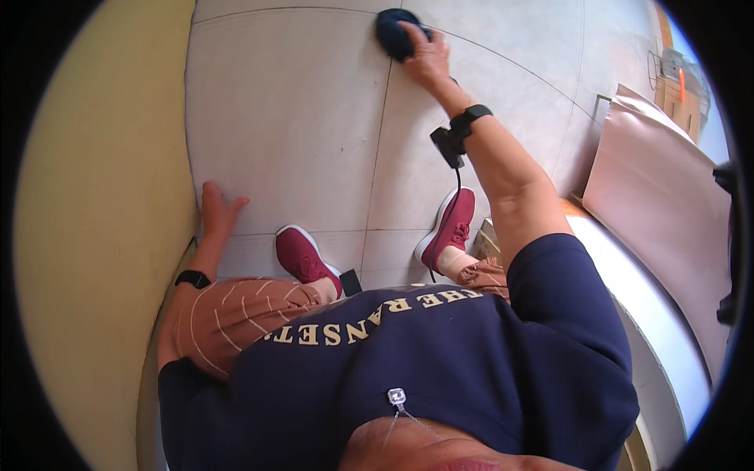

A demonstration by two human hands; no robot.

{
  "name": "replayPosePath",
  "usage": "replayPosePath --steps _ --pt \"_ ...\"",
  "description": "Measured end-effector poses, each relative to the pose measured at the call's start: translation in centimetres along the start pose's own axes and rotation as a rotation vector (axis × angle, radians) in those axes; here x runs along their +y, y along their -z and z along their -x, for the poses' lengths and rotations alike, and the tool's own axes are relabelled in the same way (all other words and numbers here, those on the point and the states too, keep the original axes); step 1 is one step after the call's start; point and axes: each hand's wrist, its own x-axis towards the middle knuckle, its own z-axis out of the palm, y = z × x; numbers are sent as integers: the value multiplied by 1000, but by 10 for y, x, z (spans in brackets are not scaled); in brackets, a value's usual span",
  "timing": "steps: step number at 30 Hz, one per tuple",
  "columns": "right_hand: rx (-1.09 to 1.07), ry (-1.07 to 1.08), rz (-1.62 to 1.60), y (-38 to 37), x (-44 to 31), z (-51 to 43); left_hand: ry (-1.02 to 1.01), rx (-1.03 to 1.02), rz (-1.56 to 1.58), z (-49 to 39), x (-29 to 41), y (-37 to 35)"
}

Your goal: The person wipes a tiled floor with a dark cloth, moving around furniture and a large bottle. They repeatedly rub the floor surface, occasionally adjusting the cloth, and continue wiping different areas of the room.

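Observation:
My right hand [429,56] reaches far out in front of me and grips a dark blue bundle [397,34], apparently cloth. The bundle is against the pale tiled floor [294,135], across a joint between tiles. A black strap with a small device [452,147] and a cable is on my right forearm. Beside the yellowish panel [106,194], my left hand [219,209] holds nothing, with the thumb apart from the fingers. It is past my left knee; whether it touches the floor or the panel I cannot tell. A black band [193,279] circles that wrist.
My red shoes [300,253] stand apart on the tiles. At the right, a pinkish sheet [660,194] hangs or leans beside a white curved surface [636,277]. Farther off at the upper right is a wooden box [677,106] with assorted items on it.

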Motion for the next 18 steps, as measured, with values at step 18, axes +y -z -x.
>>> replayPosePath --steps 18 --pt "-98 -208 -294 47 36 163 -30 -27 104 0 -1 -14"
